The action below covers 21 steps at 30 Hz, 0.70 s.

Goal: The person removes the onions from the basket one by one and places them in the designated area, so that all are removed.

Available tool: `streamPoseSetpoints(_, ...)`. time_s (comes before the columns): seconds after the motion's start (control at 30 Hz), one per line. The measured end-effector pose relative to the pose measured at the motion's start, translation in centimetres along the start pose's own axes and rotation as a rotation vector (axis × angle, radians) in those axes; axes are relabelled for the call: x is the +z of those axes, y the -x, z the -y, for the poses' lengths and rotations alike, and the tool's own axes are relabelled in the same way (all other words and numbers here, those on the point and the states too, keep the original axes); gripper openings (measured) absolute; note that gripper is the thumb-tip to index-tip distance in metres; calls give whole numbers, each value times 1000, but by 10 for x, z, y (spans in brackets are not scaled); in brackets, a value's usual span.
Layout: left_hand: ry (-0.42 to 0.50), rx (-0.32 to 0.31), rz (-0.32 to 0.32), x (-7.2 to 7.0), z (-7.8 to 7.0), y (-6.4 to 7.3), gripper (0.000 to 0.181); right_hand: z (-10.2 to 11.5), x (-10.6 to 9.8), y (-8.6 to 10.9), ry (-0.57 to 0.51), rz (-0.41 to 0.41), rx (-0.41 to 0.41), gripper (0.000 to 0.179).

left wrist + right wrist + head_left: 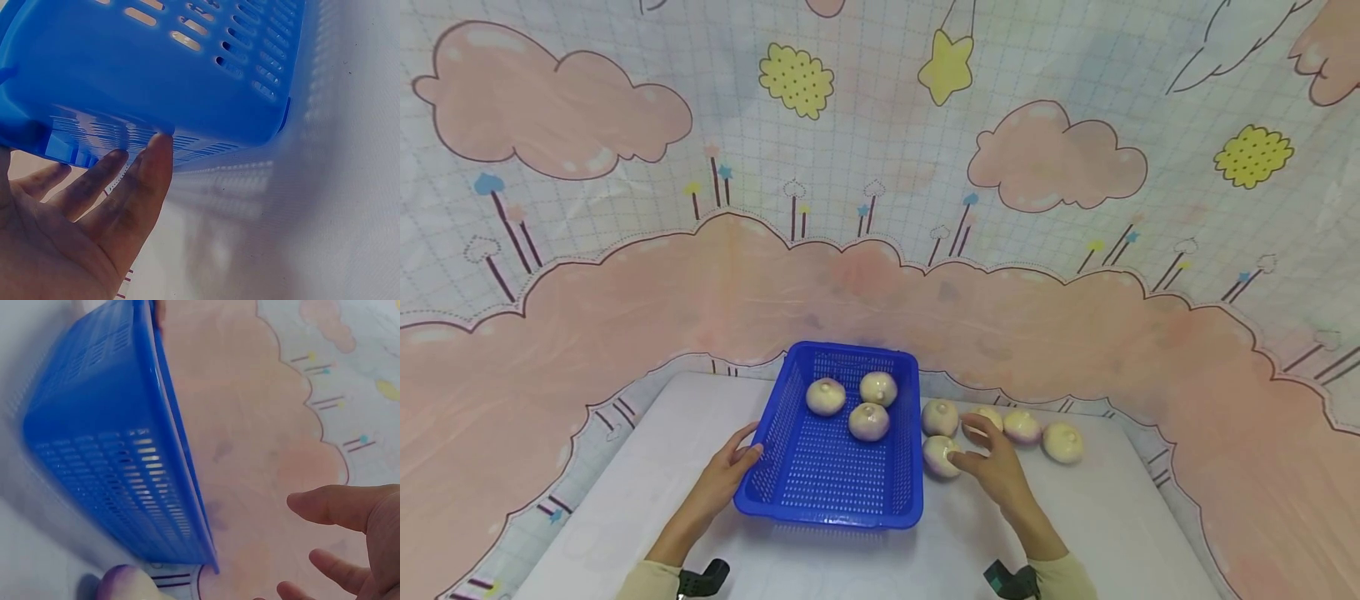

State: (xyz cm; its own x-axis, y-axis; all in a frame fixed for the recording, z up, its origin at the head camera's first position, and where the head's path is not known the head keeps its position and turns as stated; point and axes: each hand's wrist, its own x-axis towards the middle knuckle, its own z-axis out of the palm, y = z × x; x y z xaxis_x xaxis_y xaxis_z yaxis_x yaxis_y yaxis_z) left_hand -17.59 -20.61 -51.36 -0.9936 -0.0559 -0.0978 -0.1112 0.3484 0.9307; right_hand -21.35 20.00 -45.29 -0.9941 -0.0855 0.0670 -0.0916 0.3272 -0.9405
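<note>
A blue perforated plastic basket stands before me with three round, white-and-purple vegetables, onions or turnips, in its far half; one is the nearest vegetable. My left hand is at the basket's left side. In the left wrist view its fairly straight fingers touch the wall below the rim. My right hand is to the right of the basket, its thumb beside a loose vegetable. Spread fingers with nothing between them show in the right wrist view, where another vegetable is partly visible.
Several more such vegetables lie right of the basket, among them a left one, a middle one and a far-right one. All rest on a white table. A cloud-patterned cloth hangs behind the table.
</note>
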Motion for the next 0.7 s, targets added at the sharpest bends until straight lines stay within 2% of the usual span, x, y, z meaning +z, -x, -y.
streamPoseSetpoints(0.53, 3, -6, 7, -1, -1, -1, 63, 19, 30, 1, -82, 50, -76, 60)
streamPoseSetpoints(0.7, 11, -10, 4, -2, -2, -1, 62, 28, 37, -1, -99, 62, -74, 61)
